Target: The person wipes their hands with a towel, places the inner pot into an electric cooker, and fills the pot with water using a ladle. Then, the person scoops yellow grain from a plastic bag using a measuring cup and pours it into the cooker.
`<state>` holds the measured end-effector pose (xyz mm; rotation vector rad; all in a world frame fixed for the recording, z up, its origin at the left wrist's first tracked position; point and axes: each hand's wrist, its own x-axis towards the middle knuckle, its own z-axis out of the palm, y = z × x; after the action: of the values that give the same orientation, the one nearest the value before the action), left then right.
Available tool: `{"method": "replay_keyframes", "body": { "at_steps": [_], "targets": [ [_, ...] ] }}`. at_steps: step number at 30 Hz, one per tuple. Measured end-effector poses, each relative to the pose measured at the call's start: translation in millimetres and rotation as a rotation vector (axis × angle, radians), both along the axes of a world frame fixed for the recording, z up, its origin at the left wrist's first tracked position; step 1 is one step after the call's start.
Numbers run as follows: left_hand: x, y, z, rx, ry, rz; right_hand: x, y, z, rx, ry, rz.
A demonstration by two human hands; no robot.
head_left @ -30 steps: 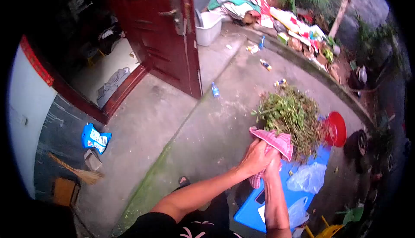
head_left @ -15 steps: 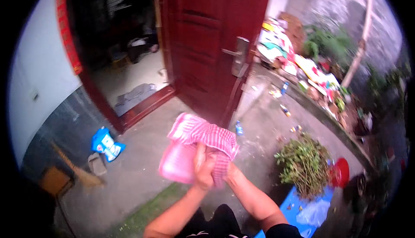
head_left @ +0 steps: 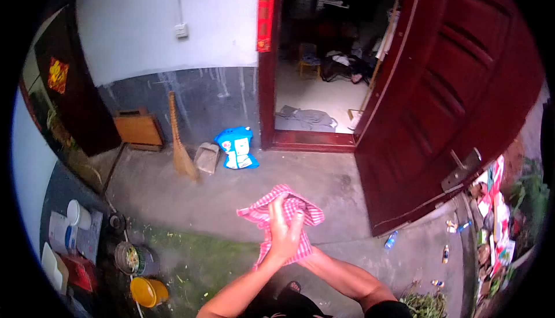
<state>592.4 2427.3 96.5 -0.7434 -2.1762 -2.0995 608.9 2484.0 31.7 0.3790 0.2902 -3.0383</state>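
Observation:
A pink checked cloth (head_left: 304, 250) is bunched between my two hands, in front of my body. My left hand (head_left: 285, 231) lies over the near side of the cloth, its fingers pressed against it. Mostly hidden behind the cloth and the other hand, my right hand (head_left: 309, 258) shows only near its wrist, and its fingers cannot be made out. Cloth corners stick out to both sides above the hands.
A red door (head_left: 445, 81) stands open beside a doorway. A straw broom (head_left: 178, 139), a dustpan (head_left: 206, 158) and a blue bag (head_left: 236, 147) rest by the wall. Yellow bucket (head_left: 148, 292) at lower left; small bottle (head_left: 391, 240) on the ground at right.
The view has swung left toward the doorway and wall, and the plant pile has slid to the lower right edge. The cloth, spread wider half a second ago, is now more bunched between the hands.

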Motion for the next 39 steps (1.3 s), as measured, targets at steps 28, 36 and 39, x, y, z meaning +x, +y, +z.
{"method": "replay_keyframes", "body": {
  "at_steps": [28,36,39],
  "targets": [
    [-361,-366,-52,-0.013,0.009,0.949,-446,-384,-21,0.949,0.311,0.634],
    [-524,-436,-46,1.14,-0.539,1.019,-672,-441,77,2.42,1.458,1.341],
    [-561,-458,-41,1.199,-0.503,1.142,-732,-473,122,2.016,1.776,0.971]
  ]
}}
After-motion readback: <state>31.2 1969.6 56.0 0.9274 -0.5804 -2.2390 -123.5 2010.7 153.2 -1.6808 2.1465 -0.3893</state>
